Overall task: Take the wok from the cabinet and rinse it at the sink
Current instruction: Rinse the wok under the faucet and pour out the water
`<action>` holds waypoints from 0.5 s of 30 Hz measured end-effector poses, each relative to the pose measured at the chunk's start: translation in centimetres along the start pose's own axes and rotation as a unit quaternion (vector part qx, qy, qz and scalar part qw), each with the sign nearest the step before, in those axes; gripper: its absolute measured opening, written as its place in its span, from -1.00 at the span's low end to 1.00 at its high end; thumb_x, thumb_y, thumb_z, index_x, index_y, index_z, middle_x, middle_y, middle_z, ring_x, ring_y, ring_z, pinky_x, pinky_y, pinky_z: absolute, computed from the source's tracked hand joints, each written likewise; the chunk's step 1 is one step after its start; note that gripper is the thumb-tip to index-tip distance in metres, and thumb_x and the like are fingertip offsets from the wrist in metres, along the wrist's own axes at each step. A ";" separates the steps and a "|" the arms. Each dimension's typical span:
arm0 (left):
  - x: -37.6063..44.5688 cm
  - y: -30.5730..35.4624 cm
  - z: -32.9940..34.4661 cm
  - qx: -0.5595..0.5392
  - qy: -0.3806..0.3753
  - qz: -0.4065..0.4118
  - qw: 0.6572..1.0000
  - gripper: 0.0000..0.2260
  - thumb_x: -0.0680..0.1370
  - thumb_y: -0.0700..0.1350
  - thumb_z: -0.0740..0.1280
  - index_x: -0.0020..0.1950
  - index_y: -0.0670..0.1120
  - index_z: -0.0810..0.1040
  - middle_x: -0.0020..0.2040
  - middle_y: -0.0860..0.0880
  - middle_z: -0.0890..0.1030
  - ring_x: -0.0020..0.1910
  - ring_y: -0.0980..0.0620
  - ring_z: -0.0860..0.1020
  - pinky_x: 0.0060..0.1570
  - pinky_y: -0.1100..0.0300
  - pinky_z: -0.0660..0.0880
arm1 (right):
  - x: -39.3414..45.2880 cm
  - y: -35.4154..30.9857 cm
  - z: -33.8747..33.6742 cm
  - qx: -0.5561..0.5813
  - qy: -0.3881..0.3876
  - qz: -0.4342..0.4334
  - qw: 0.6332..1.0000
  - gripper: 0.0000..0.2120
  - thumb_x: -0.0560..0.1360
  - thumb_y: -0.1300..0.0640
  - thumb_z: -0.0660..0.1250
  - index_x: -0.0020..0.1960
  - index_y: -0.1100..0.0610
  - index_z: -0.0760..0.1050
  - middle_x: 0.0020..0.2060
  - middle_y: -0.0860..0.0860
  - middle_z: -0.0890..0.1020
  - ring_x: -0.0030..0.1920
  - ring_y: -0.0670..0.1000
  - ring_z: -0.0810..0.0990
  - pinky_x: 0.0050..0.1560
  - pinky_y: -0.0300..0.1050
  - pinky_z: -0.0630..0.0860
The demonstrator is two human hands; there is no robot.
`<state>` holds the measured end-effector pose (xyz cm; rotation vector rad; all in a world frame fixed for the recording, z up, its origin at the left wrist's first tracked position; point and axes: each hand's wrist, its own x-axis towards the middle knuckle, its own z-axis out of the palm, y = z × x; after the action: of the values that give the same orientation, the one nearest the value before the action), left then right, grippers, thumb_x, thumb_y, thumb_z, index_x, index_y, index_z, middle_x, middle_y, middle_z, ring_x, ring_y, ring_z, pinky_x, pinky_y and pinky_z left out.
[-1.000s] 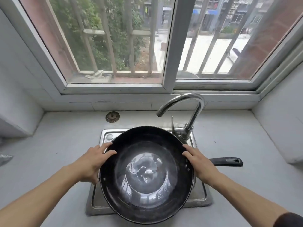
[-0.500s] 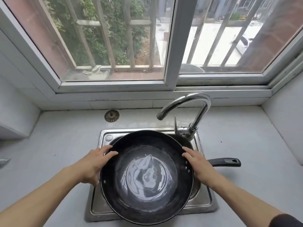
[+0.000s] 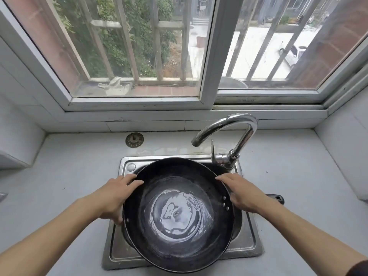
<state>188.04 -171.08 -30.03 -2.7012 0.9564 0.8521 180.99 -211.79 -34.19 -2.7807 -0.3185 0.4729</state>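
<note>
While both hands steady it by the rim, the wok (image 3: 177, 214) sits over the sink (image 3: 251, 236), its bowl covering most of the basin and its front edge overhanging the sink's near lip. A shallow pool of water shimmers at the wok's centre, so rinsing looks well under way, though no stream shows at the tap (image 3: 229, 134) behind the wok. At the wok's left rim the left hand (image 3: 115, 196) grips with thumb laid inside the edge and fingers curled beneath. At the right rim the right hand (image 3: 242, 194) lies with its fingers close together along the edge, beside 3 rivets; whether they hook under I cannot tell. Beyond that hand, the handle (image 3: 275, 197) pokes out, unused. Judging by its dark metal, the wok is rigid, fairly heavy and slick when wet; the handle plus the opposite rim would give the surest hold for tipping.
</note>
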 end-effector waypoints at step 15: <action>0.2 1.2 -1.0 -0.069 0.043 0.026 0.996 -0.12 0.37 0.07 0.28 0.60 0.11 -0.11 0.59 0.09 -0.04 0.56 0.03 -0.12 0.50 0.10 -0.08 | 9.2 -1.8 0.2 0.044 0.212 0.098 0.971 -0.72 0.43 0.28 0.33 0.10 0.20 0.37 -0.06 0.12 0.48 -0.05 0.13 0.41 0.07 0.04 0.42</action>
<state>187.94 -172.42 -29.24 -2.8613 1.0254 0.8479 189.14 -207.64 -36.40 -2.7436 0.0746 -0.0716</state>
